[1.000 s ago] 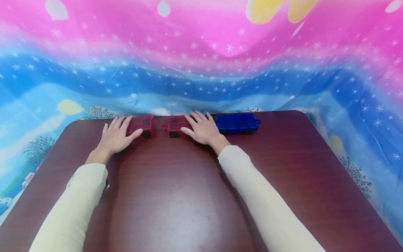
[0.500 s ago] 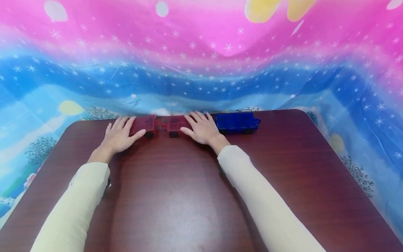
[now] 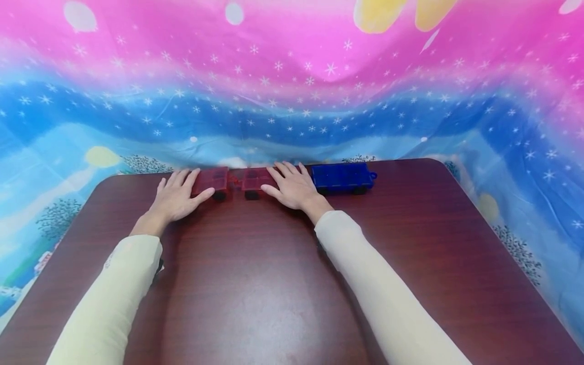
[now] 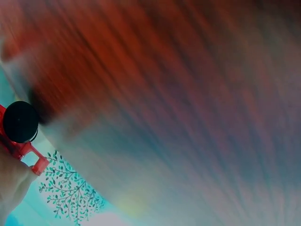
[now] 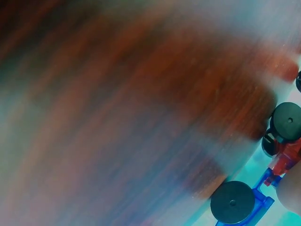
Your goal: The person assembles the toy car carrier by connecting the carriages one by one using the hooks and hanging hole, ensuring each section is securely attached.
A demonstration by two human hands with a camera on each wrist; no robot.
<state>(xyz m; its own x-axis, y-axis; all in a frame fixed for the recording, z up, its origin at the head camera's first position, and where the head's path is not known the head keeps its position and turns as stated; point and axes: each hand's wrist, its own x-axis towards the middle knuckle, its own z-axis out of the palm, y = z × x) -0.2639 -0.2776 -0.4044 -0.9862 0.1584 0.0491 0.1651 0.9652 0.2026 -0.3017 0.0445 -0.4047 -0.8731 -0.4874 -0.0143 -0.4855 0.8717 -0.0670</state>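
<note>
Two translucent red toy wagons with black wheels stand in line along the far table edge. My left hand (image 3: 175,199) lies over the rear of the left red wagon (image 3: 214,180), fingers extended and thumb along its near side. Fingers spread, my right hand (image 3: 294,190) rests over the right red wagon (image 3: 255,180) and covers its right end. Between the wagons their red couplings (image 3: 234,181) overlap. In the right wrist view, a red coupling (image 5: 284,160) meets a blue coupling (image 5: 268,202). The left wrist view shows a wheel (image 4: 21,121) and a red end loop (image 4: 40,165).
A blue toy wagon (image 3: 342,177) stands right of my right hand, a loop at its right end. The brown wooden table (image 3: 255,274) stretches toward me. A pink and blue patterned cloth (image 3: 292,101) hangs just behind the table's far edge.
My left hand and the left red wagon have slid right, closing the gap between the two red wagons until their couplings overlap. The right hand and blue wagon stay in place.
</note>
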